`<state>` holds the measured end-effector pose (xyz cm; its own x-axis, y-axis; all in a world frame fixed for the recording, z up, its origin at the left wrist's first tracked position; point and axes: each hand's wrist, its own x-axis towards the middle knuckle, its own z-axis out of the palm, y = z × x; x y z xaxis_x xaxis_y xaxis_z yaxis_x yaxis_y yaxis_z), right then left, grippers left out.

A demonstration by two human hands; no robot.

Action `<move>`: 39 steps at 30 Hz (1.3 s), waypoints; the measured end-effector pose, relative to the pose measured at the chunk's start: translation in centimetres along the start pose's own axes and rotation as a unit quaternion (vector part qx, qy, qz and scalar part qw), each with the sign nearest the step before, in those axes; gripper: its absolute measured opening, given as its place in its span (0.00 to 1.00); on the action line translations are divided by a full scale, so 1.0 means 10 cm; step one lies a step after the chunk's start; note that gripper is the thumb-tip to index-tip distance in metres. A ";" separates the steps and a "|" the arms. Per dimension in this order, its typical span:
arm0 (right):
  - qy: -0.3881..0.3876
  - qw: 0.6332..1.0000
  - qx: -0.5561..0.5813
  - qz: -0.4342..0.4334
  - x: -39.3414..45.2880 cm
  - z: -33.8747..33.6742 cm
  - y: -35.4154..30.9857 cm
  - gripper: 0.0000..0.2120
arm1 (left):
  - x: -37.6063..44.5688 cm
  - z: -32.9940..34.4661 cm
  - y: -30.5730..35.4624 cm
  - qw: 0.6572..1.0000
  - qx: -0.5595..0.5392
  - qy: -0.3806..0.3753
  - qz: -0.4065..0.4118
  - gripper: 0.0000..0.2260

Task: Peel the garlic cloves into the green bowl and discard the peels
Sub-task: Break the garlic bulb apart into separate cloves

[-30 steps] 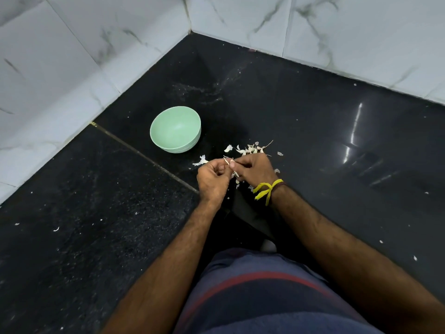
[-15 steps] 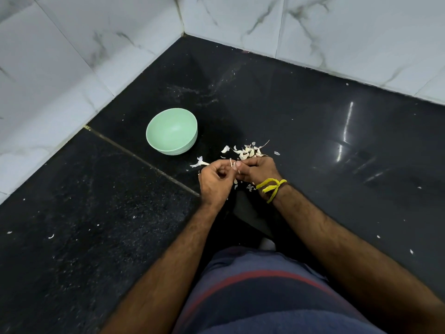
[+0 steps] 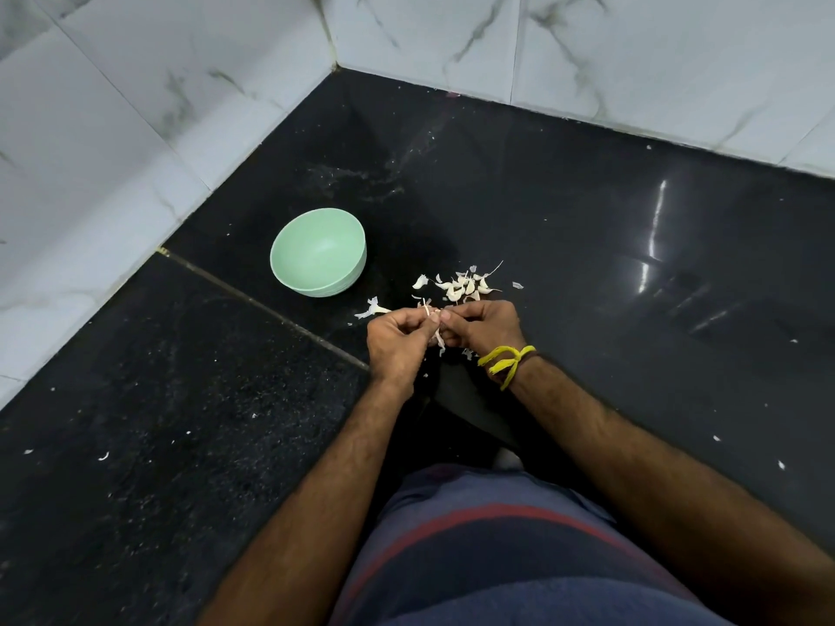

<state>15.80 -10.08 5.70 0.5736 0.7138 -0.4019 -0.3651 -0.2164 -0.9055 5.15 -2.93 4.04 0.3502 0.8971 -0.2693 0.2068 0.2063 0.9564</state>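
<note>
I am at a black counter (image 3: 587,246), and it is the biggest thing here. It is hard and shiny, so small bits will slide on it.

The green bowl (image 3: 317,251) sits up and to the left of my fingers, near but not touching. I can see nothing in it. It looks light, so I think a bump could push it away.

Just past my fingers, a little to the right, is a heap of garlic cloves and peels (image 3: 463,284) lying on the counter. One more scrap of peel (image 3: 371,308) lies just left of my left fingers.

My left hand (image 3: 397,343) and my right hand (image 3: 485,327) are close together, tips almost touching. The fingers of both are curled and pinching one garlic clove (image 3: 434,316) between them. A strip of its skin hangs down under my fingers.

The clove is tiny and light. I think it is firm inside, but the skin is thin, dry and tears fast. A bare clove can feel slick, so I should hold its fat middle with my left fingers and pull the loose skin at the tip with my right ones. The peels weigh almost nothing and could blow or stick to my fingers.
</note>
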 end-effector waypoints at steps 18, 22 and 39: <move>0.031 0.960 0.258 0.102 0.08 0.11 0.05 0.05 | -0.11 0.17 0.08 0.983 0.089 0.066 0.149 0.06; -0.016 0.980 0.187 0.058 0.09 0.00 0.02 0.02 | 0.00 0.08 0.11 0.995 0.051 0.025 0.083 0.15; 0.001 0.999 -0.032 0.003 0.27 -0.05 0.01 0.07 | -0.02 -0.10 0.12 0.936 0.300 0.089 0.162 0.17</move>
<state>17.65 -8.51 4.49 0.5727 0.7111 -0.4077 -0.3217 -0.2625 -0.9097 4.45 -2.45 5.32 0.3364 0.9367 0.0974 0.6104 -0.2956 0.7349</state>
